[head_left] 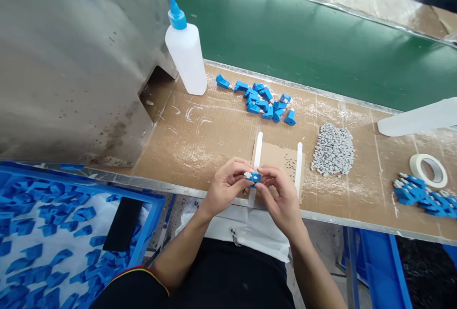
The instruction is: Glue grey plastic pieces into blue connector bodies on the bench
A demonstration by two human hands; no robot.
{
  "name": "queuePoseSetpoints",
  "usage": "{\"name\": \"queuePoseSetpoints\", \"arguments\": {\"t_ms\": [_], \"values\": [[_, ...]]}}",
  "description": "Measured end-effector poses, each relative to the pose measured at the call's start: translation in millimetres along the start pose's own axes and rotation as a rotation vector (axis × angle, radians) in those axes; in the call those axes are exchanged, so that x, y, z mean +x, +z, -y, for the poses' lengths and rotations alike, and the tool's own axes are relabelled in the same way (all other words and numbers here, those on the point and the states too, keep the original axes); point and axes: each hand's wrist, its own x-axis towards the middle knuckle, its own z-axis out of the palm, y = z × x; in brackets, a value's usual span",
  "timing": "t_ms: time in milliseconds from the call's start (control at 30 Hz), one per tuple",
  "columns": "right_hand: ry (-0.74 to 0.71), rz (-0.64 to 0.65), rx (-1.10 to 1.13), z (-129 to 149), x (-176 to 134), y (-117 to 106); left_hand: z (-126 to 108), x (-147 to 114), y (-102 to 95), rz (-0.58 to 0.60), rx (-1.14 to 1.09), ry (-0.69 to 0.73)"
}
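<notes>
The left grip (224, 188) and the right grip (284, 198) both grasp one small blue part (254, 177), pinching it from opposite sides between thumbs and fingertips. The part lies in the narrow space between the two sets of fingertips, its pale end towards the left grip and its blue end against the right, with a light spot showing on its upper face. It is held over the near side of the bench (214, 144), in front of a cardboard sheet (279, 157) that bears a left white strip (259, 149), a right white strip (299, 166) and a scatter of dark specks. Beyond the grips lies a loose group of blue parts (262, 103), some with pale tips. To the right sit a heap of grey pieces (333, 151), a roll of tape (416, 168) and, just beside it, a second cluster of blue parts (410, 194). A white bottle (187, 59) with a blue nozzle stands at the far left, near a metal housing (71, 61). Below left, a blue tray (156, 218) holds many more blue parts and a flat black object (123, 224).
</notes>
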Motion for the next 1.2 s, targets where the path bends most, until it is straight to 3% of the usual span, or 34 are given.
{"name": "queuePoseSetpoints", "arguments": {"t_ms": [100, 200, 300, 367, 533, 900, 1100, 1200], "values": [[-0.047, -0.013, -0.062, 0.1, -1.9, 5.3, -2.4, -1.1, -0.6, 0.008, -0.027, 0.002], [-0.109, -0.125, -0.153, 4.3, -4.8, 8.1, -11.9, -11.7, 5.5, 0.021, -0.041, -0.086], [-0.193, -0.235, -0.242, 14.6, -11.2, 10.0, -26.6, -26.5, 17.3, -0.089, 0.051, -0.119], [-0.253, -0.295, -0.278, 23.4, -17.4, 11.1, -37.3, -34.0, 24.2, -0.157, 0.147, -0.062], [-0.365, -0.405, -0.322, 41.9, -35.0, 10.9, -57.3, -47.5, 31.6, -0.104, 0.226, 0.092], [-0.418, -0.383, -0.208, 56.8, -55.9, -2.8, -69.8, -77.8, 39.2, -0.102, 0.165, -0.001], [-0.366, -0.374, -0.289, 53.0, -54.2, -18.2, -66.7, -64.4, 49.3, 0.042, 0.120, -0.084], [-0.304, -0.378, -0.352, 48.8, -54.3, -33.8, -67.1, -43.6, 48.7, 0.214, 0.211, -0.148]]}}
